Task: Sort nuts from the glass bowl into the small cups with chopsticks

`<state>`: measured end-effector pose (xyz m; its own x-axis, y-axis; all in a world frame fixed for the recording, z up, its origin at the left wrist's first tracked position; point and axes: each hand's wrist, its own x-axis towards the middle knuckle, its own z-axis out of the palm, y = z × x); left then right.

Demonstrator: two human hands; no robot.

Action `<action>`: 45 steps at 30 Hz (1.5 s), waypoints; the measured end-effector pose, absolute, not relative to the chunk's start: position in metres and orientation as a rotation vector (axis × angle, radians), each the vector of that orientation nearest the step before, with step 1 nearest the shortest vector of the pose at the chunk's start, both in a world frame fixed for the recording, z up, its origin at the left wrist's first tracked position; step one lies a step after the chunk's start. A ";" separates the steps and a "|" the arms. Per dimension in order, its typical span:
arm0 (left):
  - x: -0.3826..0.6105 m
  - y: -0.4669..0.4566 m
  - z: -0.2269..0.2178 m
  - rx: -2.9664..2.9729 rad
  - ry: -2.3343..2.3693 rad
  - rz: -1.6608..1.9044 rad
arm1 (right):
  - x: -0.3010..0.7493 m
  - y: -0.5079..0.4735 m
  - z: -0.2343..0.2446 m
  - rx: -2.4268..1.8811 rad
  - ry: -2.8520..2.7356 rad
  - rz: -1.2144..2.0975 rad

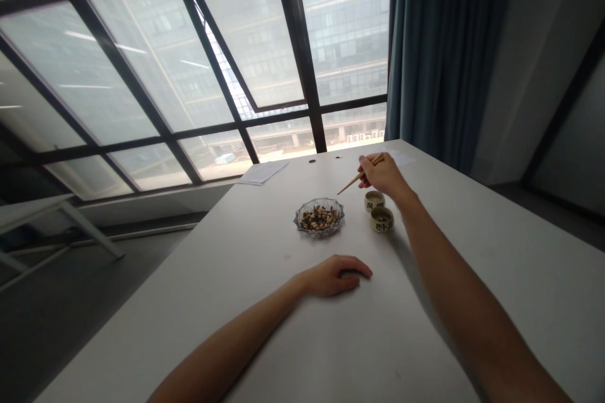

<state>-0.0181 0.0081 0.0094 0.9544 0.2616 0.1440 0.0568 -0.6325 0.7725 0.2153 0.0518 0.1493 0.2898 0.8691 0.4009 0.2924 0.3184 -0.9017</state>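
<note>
My right hand is closed around a pair of wooden chopsticks, whose tips point left and down toward a glass bowl filled with small dark and light pieces. Just below that hand stand two small ceramic cups, one behind the other, the farther cup nearly under my wrist. My left hand rests palm down on the white table, fingers loosely curled and holding nothing, a short way in front of the bowl.
A sheet of paper lies near the table's far left edge, with two small dark spots beside it. A large window and a blue curtain stand behind. Another table's legs show at the left.
</note>
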 end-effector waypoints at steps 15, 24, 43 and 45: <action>-0.018 0.011 0.005 2.251 0.200 0.311 | 0.166 0.065 0.112 -1.258 -1.630 0.679; -0.017 0.009 0.005 2.244 0.191 0.316 | 0.162 0.075 0.096 -1.282 -1.716 0.567; -0.017 0.011 0.004 2.269 0.174 0.320 | 0.166 0.070 0.104 -1.177 -1.566 0.670; -0.017 0.010 0.005 2.273 0.178 0.316 | 0.173 0.068 0.111 -1.151 -1.539 0.642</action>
<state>-0.0169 0.0103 0.0048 0.9586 0.2294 0.1688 0.0248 -0.6577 0.7529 0.1727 0.0679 0.1115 0.0248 0.9060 0.4226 0.3369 0.3904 -0.8568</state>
